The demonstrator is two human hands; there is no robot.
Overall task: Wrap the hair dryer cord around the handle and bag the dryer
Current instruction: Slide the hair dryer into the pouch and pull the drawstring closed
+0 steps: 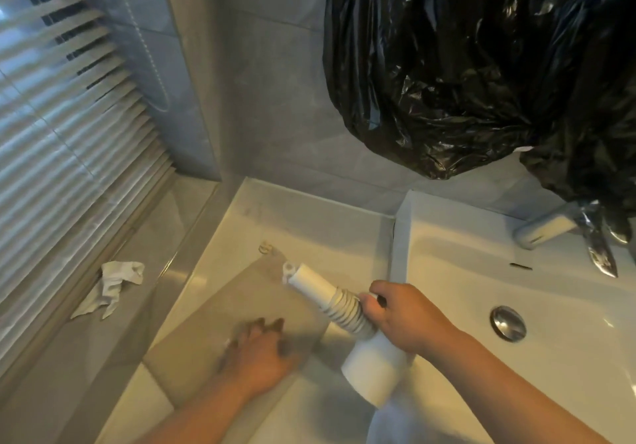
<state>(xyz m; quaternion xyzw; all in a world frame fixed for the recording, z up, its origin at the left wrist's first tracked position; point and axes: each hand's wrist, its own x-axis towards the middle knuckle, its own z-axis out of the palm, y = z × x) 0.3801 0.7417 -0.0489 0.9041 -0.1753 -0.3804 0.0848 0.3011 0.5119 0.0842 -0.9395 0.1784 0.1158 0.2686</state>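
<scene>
1. The left hand [258, 350] is nearest, palm down on a flat grey-beige fabric bag [241, 306]. The hand is motion-blurred, so I cannot tell whether its fingers pinch the fabric or only press on it.
2. Just to its right, the right hand [402, 319] has its fingers curled tight round the handle of a white plastic hair dryer [375, 371], over coils of white cord [344, 306] wound closely round that handle.
3. The dryer's round barrel points back toward the person, near the edge of the sink. Its handle slants away and to the left over the bag, and a white plug [289, 270] sits at the handle's far end.
4. The bag lies flat on a glossy white surface [275, 216].
5. Beside the surface on the right is a white ceramic sink [447, 254] with a round chrome drain plug [508, 323]. A chrome tap [547, 228] stands at its far rim.
6. On the left, a crumpled white tissue [117, 285] lies on a grey window ledge [148, 254], below white slatted blinds [69, 116].
7. Farthest off, a crinkled black plastic bin bag [447, 65] hangs before the grey tiled wall [268, 99], with its lower folds reaching down to the tap.
</scene>
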